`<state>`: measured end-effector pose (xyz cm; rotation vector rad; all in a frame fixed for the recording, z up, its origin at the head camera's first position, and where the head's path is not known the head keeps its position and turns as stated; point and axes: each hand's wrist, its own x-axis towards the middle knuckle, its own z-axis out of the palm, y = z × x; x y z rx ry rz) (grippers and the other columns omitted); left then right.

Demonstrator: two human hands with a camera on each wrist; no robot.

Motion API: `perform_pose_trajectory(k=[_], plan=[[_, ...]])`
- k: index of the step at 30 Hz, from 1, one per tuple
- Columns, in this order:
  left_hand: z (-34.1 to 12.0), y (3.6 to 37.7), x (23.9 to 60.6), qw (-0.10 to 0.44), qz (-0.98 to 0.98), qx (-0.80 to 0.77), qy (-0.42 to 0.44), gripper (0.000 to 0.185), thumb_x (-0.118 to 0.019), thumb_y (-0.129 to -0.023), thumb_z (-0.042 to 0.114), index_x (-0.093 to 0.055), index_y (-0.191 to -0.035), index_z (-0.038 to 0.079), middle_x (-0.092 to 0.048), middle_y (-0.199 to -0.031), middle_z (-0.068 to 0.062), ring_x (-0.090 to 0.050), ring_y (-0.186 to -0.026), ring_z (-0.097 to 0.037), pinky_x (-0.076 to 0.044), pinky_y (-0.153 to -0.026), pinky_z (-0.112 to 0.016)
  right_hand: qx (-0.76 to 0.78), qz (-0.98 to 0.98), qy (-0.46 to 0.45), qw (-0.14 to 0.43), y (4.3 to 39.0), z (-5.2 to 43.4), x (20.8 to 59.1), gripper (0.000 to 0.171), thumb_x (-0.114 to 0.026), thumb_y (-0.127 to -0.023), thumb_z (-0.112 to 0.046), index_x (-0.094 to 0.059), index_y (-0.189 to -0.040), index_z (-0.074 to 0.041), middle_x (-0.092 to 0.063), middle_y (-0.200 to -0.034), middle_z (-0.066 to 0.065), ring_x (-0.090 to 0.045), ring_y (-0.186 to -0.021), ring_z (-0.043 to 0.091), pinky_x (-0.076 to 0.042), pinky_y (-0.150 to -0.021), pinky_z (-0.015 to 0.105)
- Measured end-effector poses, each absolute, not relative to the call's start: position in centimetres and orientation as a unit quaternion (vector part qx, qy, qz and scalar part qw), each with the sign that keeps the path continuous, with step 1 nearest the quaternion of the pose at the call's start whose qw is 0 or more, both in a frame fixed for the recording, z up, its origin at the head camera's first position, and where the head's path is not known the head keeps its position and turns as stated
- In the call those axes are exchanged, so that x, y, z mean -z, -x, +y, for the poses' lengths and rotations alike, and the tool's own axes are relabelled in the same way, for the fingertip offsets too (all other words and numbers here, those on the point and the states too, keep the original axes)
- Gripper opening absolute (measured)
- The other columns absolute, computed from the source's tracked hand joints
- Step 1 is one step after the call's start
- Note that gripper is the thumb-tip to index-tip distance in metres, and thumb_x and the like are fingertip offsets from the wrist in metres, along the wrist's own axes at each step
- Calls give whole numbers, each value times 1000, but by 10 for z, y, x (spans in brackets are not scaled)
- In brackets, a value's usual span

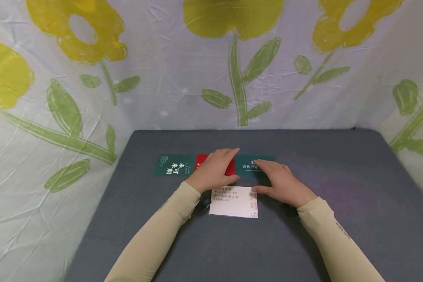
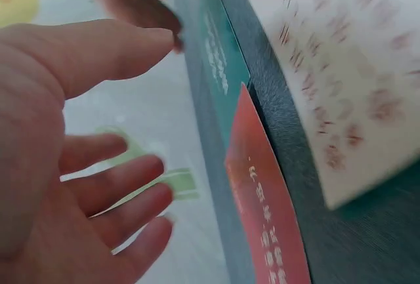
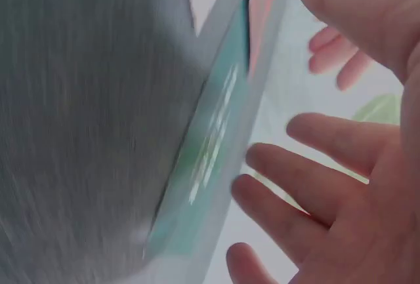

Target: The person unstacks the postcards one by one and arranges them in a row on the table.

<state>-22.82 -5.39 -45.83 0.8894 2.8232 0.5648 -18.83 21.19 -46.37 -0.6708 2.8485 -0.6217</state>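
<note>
Flat on the grey table (image 1: 338,176), a row of cards runs left to right, long axes sideways: the left hand (image 1: 216,168) lies spread over the red card (image 1: 201,160), the right hand (image 1: 282,182), fingers relaxed and holding nothing, over the green card (image 1: 248,161), the white card (image 1: 232,203) just nearer.
</note>
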Motion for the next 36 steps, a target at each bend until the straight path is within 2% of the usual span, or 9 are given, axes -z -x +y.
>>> perform_pose_trajectory(k=[4,9,19,36], plan=[[-72,203,454,87,932,-180,-301,86,-86,-90,41,-48,-164,19,-57,-161,-6,-52,-149,-29,-40,-127,-55,205,945,246,68,167,195,462,87,-87,-91,-45,-51,-160,-7,-58,-159,17,-53,-149,40,-36,-122,70],[-91,180,454,112,932,-160,-306,85,-93,-83,40,-57,-157,20,-64,-152,-4,-59,-141,-27,-46,-123,-51,208,941,258,72,148,181,461,86,-92,-85,-43,-57,-155,-8,-62,-154,13,-56,-146,38,-36,-122,68],[-103,172,459,161,924,-178,-298,93,-96,-78,40,-55,-159,20,-62,-154,-3,-56,-143,-25,-44,-124,-52,202,943,250,89,137,174,468,89,-97,-79,-42,-59,-154,-12,-64,-153,7,-56,-145,33,-34,-125,63],[-96,165,457,148,931,-138,-304,93,-98,-77,38,-57,-157,14,-63,-149,-6,-59,-132,-22,-50,-117,-47,202,939,266,79,138,170,471,76,-99,-77,-34,-68,-143,-12,-69,-141,5,-61,-134,28,-37,-122,61]])
